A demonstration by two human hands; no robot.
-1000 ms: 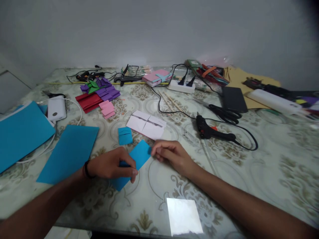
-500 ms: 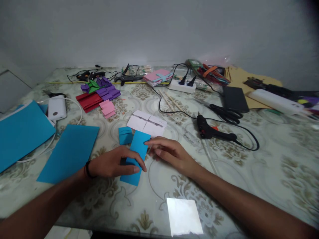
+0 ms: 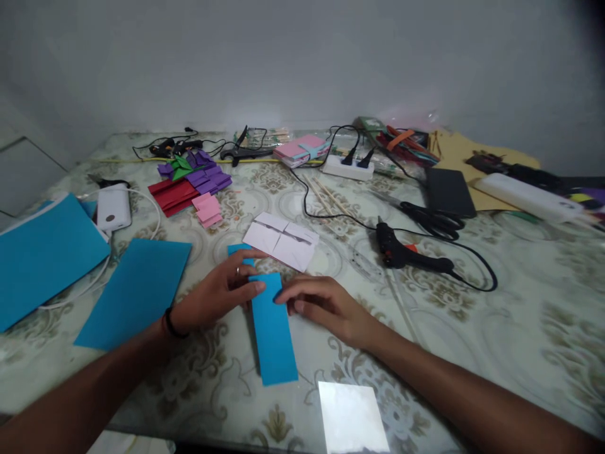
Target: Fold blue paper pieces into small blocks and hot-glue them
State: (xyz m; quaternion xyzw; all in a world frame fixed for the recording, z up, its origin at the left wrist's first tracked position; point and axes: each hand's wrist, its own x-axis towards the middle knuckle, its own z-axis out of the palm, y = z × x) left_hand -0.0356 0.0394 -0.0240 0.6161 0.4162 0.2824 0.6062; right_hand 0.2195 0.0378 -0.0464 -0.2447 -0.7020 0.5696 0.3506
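A long blue paper strip (image 3: 275,340) stands nearly straight toward me on the table. My left hand (image 3: 224,291) grips it near its far left corner, thumb on top. The index finger reaches across a small folded blue paper piece (image 3: 239,248), partly hidden. At the strip's right edge, my right hand (image 3: 331,306) is closed, its index fingertip on the paper. Just beyond both hands lies a folded white paper (image 3: 283,238) with creased flaps. A large blue sheet (image 3: 137,290) rests left of my left hand.
Right of centre lie a black glue gun (image 3: 394,248) with its cord and black scissors (image 3: 432,217). A white power strip (image 3: 347,168) is behind. Folded red paper (image 3: 172,194), purple paper (image 3: 210,180) and pink paper (image 3: 207,209) sit back left, near a white power bank (image 3: 113,207).
The blue strip has turned and slid toward me, its near end swinging right. My left hand has moved back to its far end, covering part of the small blue piece.
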